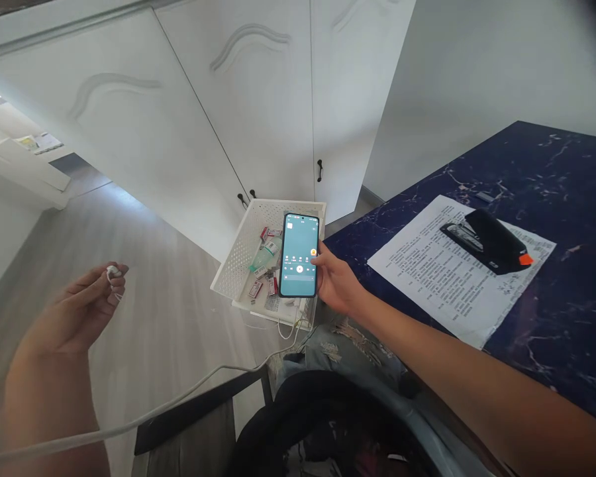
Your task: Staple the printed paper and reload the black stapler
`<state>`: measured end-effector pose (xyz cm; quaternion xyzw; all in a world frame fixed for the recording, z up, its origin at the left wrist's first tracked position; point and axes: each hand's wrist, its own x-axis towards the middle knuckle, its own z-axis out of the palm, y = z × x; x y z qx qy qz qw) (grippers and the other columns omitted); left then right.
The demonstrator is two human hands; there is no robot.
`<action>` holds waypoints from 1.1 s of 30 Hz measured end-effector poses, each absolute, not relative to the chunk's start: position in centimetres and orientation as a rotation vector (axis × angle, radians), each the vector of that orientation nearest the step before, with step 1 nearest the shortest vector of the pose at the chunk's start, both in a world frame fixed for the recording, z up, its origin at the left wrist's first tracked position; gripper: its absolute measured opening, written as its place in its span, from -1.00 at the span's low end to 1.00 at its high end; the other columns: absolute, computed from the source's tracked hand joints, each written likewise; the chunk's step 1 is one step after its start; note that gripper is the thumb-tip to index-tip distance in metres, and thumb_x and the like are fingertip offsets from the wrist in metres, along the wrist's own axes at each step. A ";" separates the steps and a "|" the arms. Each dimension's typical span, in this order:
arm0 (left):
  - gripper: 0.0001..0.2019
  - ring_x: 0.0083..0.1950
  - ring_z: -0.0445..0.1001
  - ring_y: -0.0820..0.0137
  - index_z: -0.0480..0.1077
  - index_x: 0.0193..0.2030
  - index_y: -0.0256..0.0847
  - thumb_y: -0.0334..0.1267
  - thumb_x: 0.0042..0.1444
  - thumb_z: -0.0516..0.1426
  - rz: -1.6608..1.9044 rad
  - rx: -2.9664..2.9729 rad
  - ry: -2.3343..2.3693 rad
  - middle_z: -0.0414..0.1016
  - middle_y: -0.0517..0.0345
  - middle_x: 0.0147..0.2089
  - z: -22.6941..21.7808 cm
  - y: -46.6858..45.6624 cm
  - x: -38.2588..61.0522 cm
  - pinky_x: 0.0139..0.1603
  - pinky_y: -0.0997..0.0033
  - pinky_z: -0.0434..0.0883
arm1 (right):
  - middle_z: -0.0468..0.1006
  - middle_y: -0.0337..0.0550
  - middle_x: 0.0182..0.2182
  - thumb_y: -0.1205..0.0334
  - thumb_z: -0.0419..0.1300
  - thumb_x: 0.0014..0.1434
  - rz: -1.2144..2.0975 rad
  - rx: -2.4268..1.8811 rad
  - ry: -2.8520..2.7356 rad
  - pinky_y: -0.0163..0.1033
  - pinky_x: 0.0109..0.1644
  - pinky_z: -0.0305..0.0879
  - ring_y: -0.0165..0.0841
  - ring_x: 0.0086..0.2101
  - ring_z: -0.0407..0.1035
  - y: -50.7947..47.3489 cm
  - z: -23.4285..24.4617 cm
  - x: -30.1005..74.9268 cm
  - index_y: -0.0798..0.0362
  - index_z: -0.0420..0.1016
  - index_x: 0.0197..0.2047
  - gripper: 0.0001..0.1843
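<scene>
My right hand [338, 278] is closed around the right edge of a smartphone [299, 255]. The phone's lit teal screen faces me and shows what looks like a media player. Off to the left, over the floor, my left hand [87, 301] pinches small white earphones [113, 272] with a thin white cord hanging below. Behind the phone a white perforated basket [238, 248] holds several small red-and-white boxes [255, 288] and a green-and-clear item [265, 255]. The phone hides part of the basket's contents.
On the dark blue marbled table [541, 172] at right, a black stapler [491, 242] lies on a printed sheet [427, 265]. White cabinet doors [258, 112] stand behind the basket. A white cable [193, 386] crosses the foreground above a dark chair part [198, 404].
</scene>
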<state>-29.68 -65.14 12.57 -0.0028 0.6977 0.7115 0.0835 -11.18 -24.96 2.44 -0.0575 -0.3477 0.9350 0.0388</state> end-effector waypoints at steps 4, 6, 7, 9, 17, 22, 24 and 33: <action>-0.61 -0.34 0.40 0.58 0.58 -0.09 -0.41 -0.52 -0.13 0.40 2.108 0.059 2.061 0.45 0.02 -0.08 12.5 -65.4 -29.8 -0.44 0.75 0.52 | 0.63 -0.18 -0.02 0.26 0.22 0.03 2.863 -0.196 -1.070 0.11 0.03 0.58 -0.09 0.00 0.54 -25.1 2.6 -11.2 -0.14 0.37 0.22 -0.37; -0.61 -0.35 0.39 0.59 0.58 -0.09 -0.40 -0.52 -0.13 0.40 2.097 0.066 2.055 0.44 0.02 -0.07 12.4 -65.3 -29.7 -0.45 0.75 0.51 | 0.62 -0.18 -0.02 0.27 0.24 0.03 2.841 -0.210 -1.097 0.11 0.01 0.59 -0.09 -0.02 0.54 -25.1 2.4 -11.3 -0.14 0.37 0.20 -0.37; -0.61 -0.35 0.39 0.59 0.57 -0.09 -0.40 -0.52 -0.14 0.41 2.100 0.063 2.056 0.44 0.02 -0.07 12.4 -65.3 -29.7 -0.46 0.75 0.51 | 0.62 -0.18 -0.02 0.27 0.25 0.02 2.829 -0.216 -1.113 0.10 0.00 0.60 -0.09 -0.03 0.55 -25.1 2.2 -11.3 -0.13 0.38 0.19 -0.38; -0.60 -0.36 0.38 0.59 0.57 -0.11 -0.41 -0.53 -0.17 0.41 2.112 0.049 2.057 0.43 0.02 -0.08 12.5 -65.1 -29.6 -0.47 0.75 0.50 | 0.62 -0.18 -0.01 0.28 0.28 0.02 2.816 -0.206 -1.131 0.10 -0.01 0.60 -0.10 -0.04 0.55 -25.1 1.9 -11.3 -0.14 0.38 0.19 -0.38; -0.64 -0.37 0.36 0.59 0.56 -0.13 -0.40 -0.52 -0.14 0.40 2.123 0.012 2.049 0.43 0.01 -0.08 12.6 -64.6 -29.5 -0.49 0.73 0.48 | 0.62 -0.18 -0.03 0.31 0.27 0.03 2.830 -0.225 -1.068 0.10 0.02 0.58 -0.09 -0.02 0.53 -25.1 2.1 -11.3 -0.12 0.40 0.19 -0.39; -0.72 -0.36 0.35 0.58 0.54 -0.19 -0.40 -0.56 -0.10 0.35 2.162 0.015 1.992 0.42 0.01 -0.13 12.7 -64.5 -29.4 -0.48 0.71 0.48 | 0.62 -0.18 -0.05 0.29 0.27 0.04 2.836 -0.210 -1.064 0.09 0.03 0.57 -0.10 -0.02 0.53 -25.0 2.1 -11.3 -0.12 0.39 0.18 -0.40; -0.76 -0.36 0.34 0.56 0.53 -0.21 -0.41 -0.55 -0.08 0.34 2.188 0.033 1.923 0.42 0.00 -0.15 12.5 -64.7 -29.7 -0.47 0.67 0.49 | 0.62 -0.17 -0.04 0.29 0.27 0.04 2.837 -0.205 -1.062 0.10 0.05 0.55 -0.09 -0.01 0.52 -25.0 2.0 -11.3 -0.12 0.38 0.19 -0.39; -0.73 -0.31 0.39 0.51 0.52 -0.19 -0.44 -0.64 -0.08 0.28 2.242 -0.013 1.847 0.42 -0.05 -0.18 12.0 -64.9 -30.3 -0.39 0.61 0.53 | 0.60 -0.12 -0.04 0.20 0.30 0.08 2.797 -0.140 -1.139 0.18 0.12 0.48 -0.04 0.05 0.49 -25.0 1.7 -11.4 -0.12 0.37 0.19 -0.42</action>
